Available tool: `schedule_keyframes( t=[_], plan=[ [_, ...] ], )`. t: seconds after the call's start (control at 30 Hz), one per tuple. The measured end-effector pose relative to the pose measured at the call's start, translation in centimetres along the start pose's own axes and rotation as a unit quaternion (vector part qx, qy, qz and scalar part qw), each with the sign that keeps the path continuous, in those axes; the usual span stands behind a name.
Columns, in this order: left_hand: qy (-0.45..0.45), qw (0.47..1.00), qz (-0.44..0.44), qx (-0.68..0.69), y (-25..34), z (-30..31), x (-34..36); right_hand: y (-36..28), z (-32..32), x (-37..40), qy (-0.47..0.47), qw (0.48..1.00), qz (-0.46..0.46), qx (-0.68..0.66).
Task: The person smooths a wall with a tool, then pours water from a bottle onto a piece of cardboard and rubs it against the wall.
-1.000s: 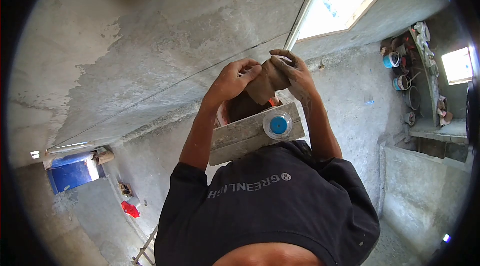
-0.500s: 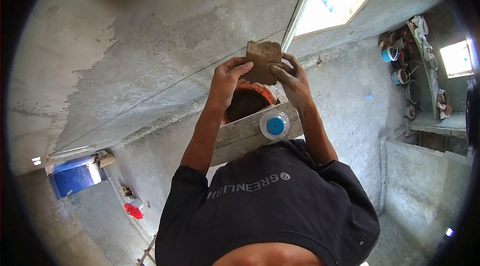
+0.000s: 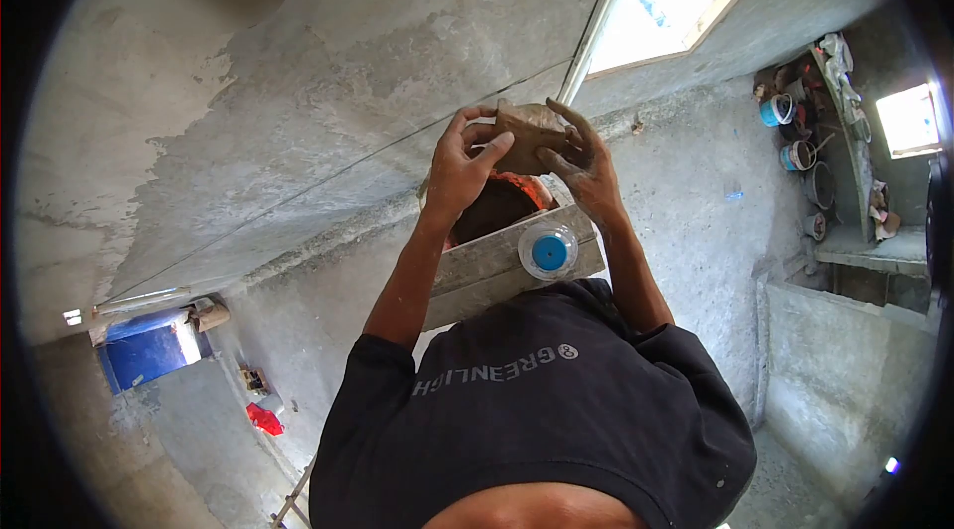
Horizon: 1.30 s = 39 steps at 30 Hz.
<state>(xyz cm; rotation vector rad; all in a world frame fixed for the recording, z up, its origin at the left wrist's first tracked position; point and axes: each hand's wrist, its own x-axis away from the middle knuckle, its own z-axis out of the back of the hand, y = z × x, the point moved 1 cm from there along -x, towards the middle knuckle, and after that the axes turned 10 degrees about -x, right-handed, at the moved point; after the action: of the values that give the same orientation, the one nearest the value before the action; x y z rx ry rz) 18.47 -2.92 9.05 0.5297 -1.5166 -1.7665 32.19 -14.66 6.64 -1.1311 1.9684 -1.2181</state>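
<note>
Up in front of my chest, both hands grip a brown, dusty sheet [image 3: 519, 153] with ragged edges, bent over along its upper part. Its exact material I cannot make out. My left hand [image 3: 467, 156] pinches its left side, thumb on the near face and fingers behind. My right hand [image 3: 586, 166] pinches the right side, thumb pressed on the near face. Below the sheet is an orange-rimmed bucket [image 3: 545, 193] with a dark inside. A clear plastic bottle with a blue cap [image 3: 549, 252] stands on a wooden plank [image 3: 467, 281] close to my body.
A grey plastered wall [image 3: 328, 82] rises ahead, with a bright window [image 3: 666, 2] at upper right. Several paint buckets [image 3: 778, 110] and other items sit by a ledge at right. A blue panel [image 3: 154, 355] and a red item [image 3: 264, 419] lie at lower left.
The sheet was held flat and is now bent over, its upper edge lower. My hands have shifted slightly, the right one's fingers rising higher; both keep their grip.
</note>
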Motion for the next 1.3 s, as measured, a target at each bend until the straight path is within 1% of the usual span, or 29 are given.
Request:
schedule_keyframes(
  t=[0.03,0.1,0.13,0.17,0.2,0.23,0.3,0.37,0.57,0.73,0.9,0.93,1.0,1.03,1.1,1.17,1.2,1.23,1.27,1.3],
  plan=[
    [0.0,1.0,0.0,0.0,-0.1,-0.1,0.0,0.6,0.4,-0.1,-0.011,1.0,0.004,0.021],
    [0.049,0.995,-0.056,-0.064,-0.2,-0.2,0.1,0.9,0.8,-0.1,-0.023,0.999,0.009,0.042],
    [0.048,0.995,-0.056,-0.065,-0.3,-0.3,0.1,0.8,0.9,0.0,-0.023,0.996,0.006,0.082],
    [0.051,0.989,-0.106,-0.085,-0.3,-0.2,0.1,0.8,0.9,0.1,-0.024,0.992,0.004,0.122],
    [0.054,0.981,-0.156,-0.105,-0.3,-0.2,0.1,0.8,0.8,0.2,-0.024,0.992,0.004,0.122],
    [0.054,0.981,-0.156,-0.105,-0.5,-0.1,0.1,1.0,0.5,0.2,-0.008,0.992,0.016,0.129],
    [0.041,0.958,-0.21,-0.19,-0.7,0.1,-0.1,0.9,0.4,0.3,0.008,0.99,0.027,0.135],
    [0.047,0.957,-0.207,-0.2,-0.3,0.0,0.2,0.3,0.3,0.1,0.005,0.965,0.057,0.256],
    [0.053,0.962,-0.184,-0.192,-0.4,-0.1,0.3,0.6,0.4,0.1,0.008,0.964,0.102,0.245],
    [0.043,0.962,-0.183,-0.2,0.0,-0.1,0.4,0.5,0.4,0.3,0.01,0.965,0.099,0.241],
    [0.045,0.951,-0.206,-0.227,-0.1,0.0,0.2,0.8,0.6,0.3,0.008,0.963,0.1,0.251],
    [0.046,0.951,-0.207,-0.227,0.1,-0.1,0.2,0.8,0.5,0.3,0.013,0.966,0.096,0.241],
    [0.02,0.98,-0.119,-0.16,0.4,-0.3,0.4,0.7,0.5,0.3,0.018,0.968,0.093,0.231],
    [0.021,0.98,-0.119,-0.16,0.0,-0.3,0.2,0.7,0.4,0.4,0.014,0.97,0.098,0.22],
    [0.007,0.993,-0.084,-0.078,-1.0,-0.3,-0.2,0.8,0.4,0.5,0.01,0.973,0.102,0.209],
    [-0.002,0.993,-0.069,-0.095,-0.7,-0.1,0.0,1.4,0.4,0.5,0.01,0.99,0.058,0.127],
    [-0.012,0.992,-0.052,-0.113,-0.5,-0.1,0.1,1.7,0.2,0.3,0.009,0.99,0.059,0.127],
    [-0.011,0.992,-0.052,-0.113,-0.6,-0.1,0.0,2.0,-0.1,0.3,0.045,0.998,0.03,-0.034],
    [-0.032,0.996,-0.067,-0.053,-0.7,-0.3,-0.1,2.4,-0.2,0.2,0.079,0.978,0.0,-0.193],
    [-0.053,0.995,-0.082,0.006,-0.6,-0.5,-0.3,2.3,0.4,0.1,0.079,0.978,0.002,-0.193]
  ],
)
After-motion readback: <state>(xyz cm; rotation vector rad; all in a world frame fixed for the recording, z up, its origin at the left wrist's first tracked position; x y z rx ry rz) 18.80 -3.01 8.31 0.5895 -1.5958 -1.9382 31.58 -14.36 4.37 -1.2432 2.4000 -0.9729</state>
